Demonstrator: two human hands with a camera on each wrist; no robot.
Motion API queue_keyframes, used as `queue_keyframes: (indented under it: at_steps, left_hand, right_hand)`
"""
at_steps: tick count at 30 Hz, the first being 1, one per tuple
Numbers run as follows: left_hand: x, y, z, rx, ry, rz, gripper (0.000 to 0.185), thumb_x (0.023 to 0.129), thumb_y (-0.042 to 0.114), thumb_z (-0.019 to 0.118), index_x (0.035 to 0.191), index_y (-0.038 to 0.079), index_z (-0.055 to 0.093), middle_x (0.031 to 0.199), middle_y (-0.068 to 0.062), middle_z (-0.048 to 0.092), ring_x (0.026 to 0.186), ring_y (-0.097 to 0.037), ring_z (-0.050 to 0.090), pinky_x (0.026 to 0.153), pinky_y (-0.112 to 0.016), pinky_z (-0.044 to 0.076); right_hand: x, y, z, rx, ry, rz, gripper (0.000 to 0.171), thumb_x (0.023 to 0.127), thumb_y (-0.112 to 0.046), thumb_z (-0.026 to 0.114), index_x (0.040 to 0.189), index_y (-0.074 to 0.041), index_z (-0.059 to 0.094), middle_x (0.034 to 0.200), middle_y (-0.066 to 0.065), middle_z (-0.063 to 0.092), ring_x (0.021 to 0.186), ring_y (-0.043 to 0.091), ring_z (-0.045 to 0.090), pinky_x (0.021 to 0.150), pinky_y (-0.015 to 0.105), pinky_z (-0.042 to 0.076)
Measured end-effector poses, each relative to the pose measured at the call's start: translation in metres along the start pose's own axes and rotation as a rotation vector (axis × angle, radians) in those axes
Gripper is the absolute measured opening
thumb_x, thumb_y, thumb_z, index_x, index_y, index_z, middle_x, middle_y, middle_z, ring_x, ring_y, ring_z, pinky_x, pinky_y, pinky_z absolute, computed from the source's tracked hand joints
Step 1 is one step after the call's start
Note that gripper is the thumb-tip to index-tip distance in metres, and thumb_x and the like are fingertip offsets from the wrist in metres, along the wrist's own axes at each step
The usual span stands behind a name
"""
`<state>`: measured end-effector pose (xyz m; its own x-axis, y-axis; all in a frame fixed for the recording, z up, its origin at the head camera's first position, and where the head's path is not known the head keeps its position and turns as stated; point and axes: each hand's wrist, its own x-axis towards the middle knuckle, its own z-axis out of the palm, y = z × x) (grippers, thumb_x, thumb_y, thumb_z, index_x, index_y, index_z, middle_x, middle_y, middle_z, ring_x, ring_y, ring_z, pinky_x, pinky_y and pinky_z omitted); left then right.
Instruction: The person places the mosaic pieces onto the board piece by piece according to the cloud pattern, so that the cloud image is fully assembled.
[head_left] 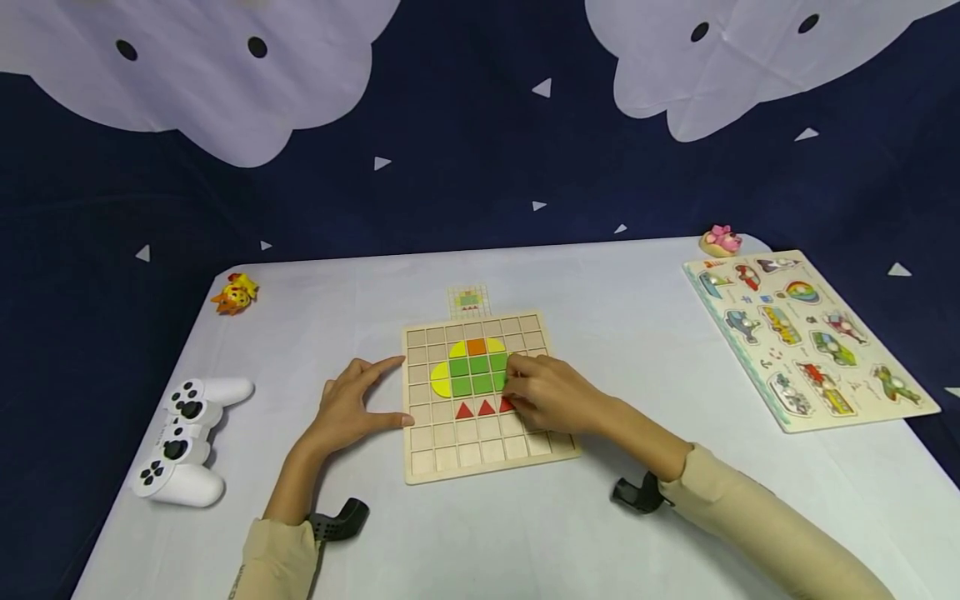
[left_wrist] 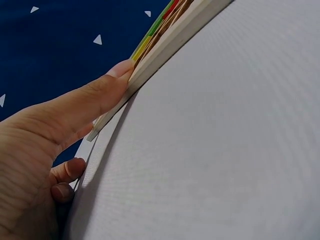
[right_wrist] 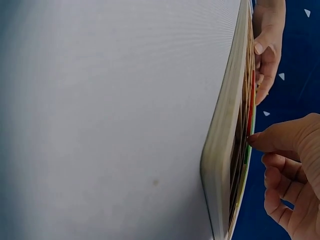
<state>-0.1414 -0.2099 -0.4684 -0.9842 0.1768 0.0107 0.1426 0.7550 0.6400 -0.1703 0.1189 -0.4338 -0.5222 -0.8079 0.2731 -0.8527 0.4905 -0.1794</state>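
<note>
Hands at a gridded wooden board (head_left: 480,462) mid-worktop (head_left: 615,533)

Left hand (head_left: 352,408), fingers straight, presses the board's left edge. Right hand (head_left: 543,392) curls fingertips onto a flat red triangle (head_left: 507,405) beside two others; bare pale worktop lies around the board.

Pale wooden grid board (head_left: 487,454) bearing green squares (head_left: 477,374), yellow half-rounds (head_left: 440,380), orange square (head_left: 476,347), red triangles (head_left: 476,409), white game controller (head_left: 186,440), navy backdrop (head_left: 480,175) with white triangles.

Left hand (head_left: 352,408) spread, right hand (head_left: 551,393) curled.
</note>
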Motion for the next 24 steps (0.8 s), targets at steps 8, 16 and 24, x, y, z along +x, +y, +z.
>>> queue_keyframes:
  at_steps: [8, 16, 24]
  left_hand:
    - [-0.001, 0.000, 0.001, -0.004, 0.000, -0.003, 0.095, 0.064, 0.047, 0.090, 0.147, 0.022, 0.050, 0.104, -0.007, 0.051, 0.091, -0.023, 0.045, 0.090, -0.044, 0.026]
    - [-0.001, -0.001, 0.002, -0.003, 0.011, 0.001, 0.093, 0.065, 0.047, 0.090, 0.146, 0.022, 0.051, 0.103, -0.007, 0.051, 0.090, -0.022, 0.044, 0.088, -0.043, 0.026]
    - [0.003, -0.003, 0.005, -0.029, -0.025, -0.002, 0.092, 0.068, 0.047, 0.088, 0.147, 0.022, 0.049, 0.108, -0.008, 0.052, 0.097, -0.024, 0.046, 0.091, -0.044, 0.025]
  right_hand:
    - [-0.002, -0.003, 0.002, -0.017, -0.007, -0.009, 0.014, 0.083, -0.003, 0.072, 0.094, -0.009, 0.078, 0.093, 0.000, 0.059, 0.073, 0.012, 0.052, 0.071, 0.029, 0.048]
    - [-0.005, -0.004, 0.004, -0.006, -0.003, -0.003, 0.012, 0.084, -0.004, 0.072, 0.095, -0.007, 0.078, 0.091, 0.001, 0.059, 0.072, 0.011, 0.051, 0.071, 0.028, 0.048]
    - [-0.007, 0.002, -0.007, 0.006, -0.028, 0.045, 0.020, 0.083, -0.002, 0.069, 0.100, -0.009, 0.076, 0.097, 0.000, 0.059, 0.076, 0.010, 0.053, 0.073, 0.029, 0.047]
